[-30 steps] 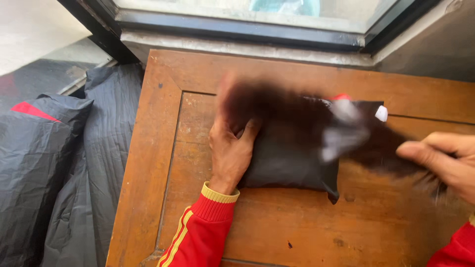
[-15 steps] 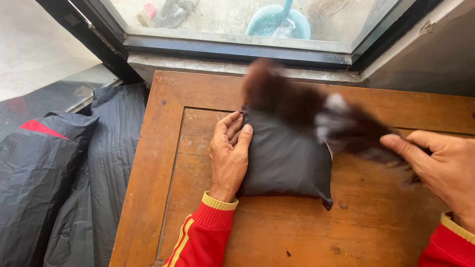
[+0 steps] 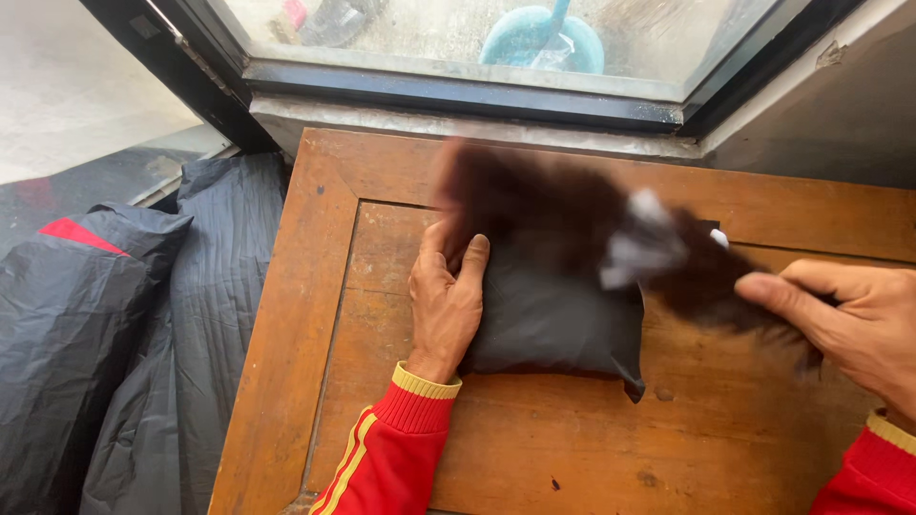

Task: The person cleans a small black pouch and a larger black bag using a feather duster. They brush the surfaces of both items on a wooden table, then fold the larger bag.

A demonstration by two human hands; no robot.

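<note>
Far left, crumpled black plastic sacks (image 3: 124,324) lay on the floor beside the table, one showing a red strip (image 3: 81,236) near its top. To their right stood the brown wooden panelled table (image 3: 315,286), its far edge against a dark-framed window sill (image 3: 458,95); through the glass, a round blue basin (image 3: 544,38) showed outside.

On the table's left half, the left hand (image 3: 447,303), in a red sleeve with a yellow cuff (image 3: 396,448), lay flat, fingers spread a little, pressing the left edge of a flat black plastic packet (image 3: 553,319). The packet rested in the middle of the table panel, near edge toward the person.

Over the packet's far right part hung a dark brown, hairy bundle (image 3: 563,205), motion-blurred, with a whitish patch (image 3: 641,250) in it; its exact make could not be told. Its right end met the right hand (image 3: 840,319) at the right edge of view, fingers narrowed and thumb forward, pinching the bundle's strands. The right red cuff (image 3: 868,467) showed at the near right corner.
</note>
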